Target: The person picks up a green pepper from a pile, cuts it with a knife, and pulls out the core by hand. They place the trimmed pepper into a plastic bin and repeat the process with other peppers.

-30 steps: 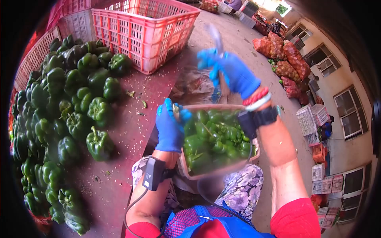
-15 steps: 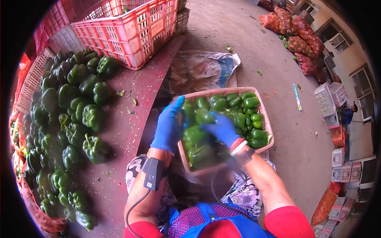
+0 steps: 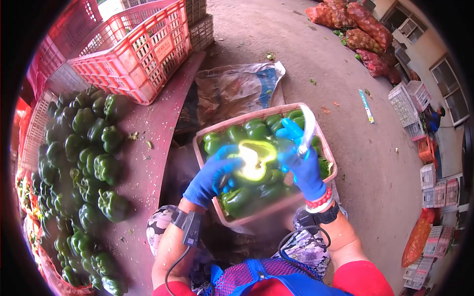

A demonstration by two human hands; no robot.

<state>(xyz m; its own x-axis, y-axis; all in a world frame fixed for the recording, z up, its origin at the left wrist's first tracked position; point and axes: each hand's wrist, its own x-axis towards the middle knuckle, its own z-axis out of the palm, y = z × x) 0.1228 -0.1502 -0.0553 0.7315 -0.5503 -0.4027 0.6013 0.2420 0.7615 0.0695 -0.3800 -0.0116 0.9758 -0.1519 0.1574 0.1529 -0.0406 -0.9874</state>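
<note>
My left hand (image 3: 215, 175), in a blue glove, grips a green bell pepper (image 3: 266, 152) by its left side. The pepper is cut open, its pale inside and core facing up, brightly lit. On the right, my gloved right hand (image 3: 302, 167) holds a knife (image 3: 309, 126) with a curved, shiny blade pointing up and away; its handle is hidden in the fingers. Both hands are over a shallow pink crate (image 3: 332, 153) filled with whole green bell peppers (image 3: 242, 200), which sits between my knees.
A red table (image 3: 148, 143) on my left bears a big heap of green peppers (image 3: 91, 163). Beyond the heap stands a tall pink crate (image 3: 133, 74). A crumpled sack (image 3: 232, 91) lies past the small crate. Filled net bags (image 3: 370, 24) and stacked crates (image 3: 407, 106) line the right wall near a person (image 3: 434, 120).
My hands have drawn apart above the crate. The cut pepper now shows in my left hand and the knife in my right. The view has shifted slightly.
</note>
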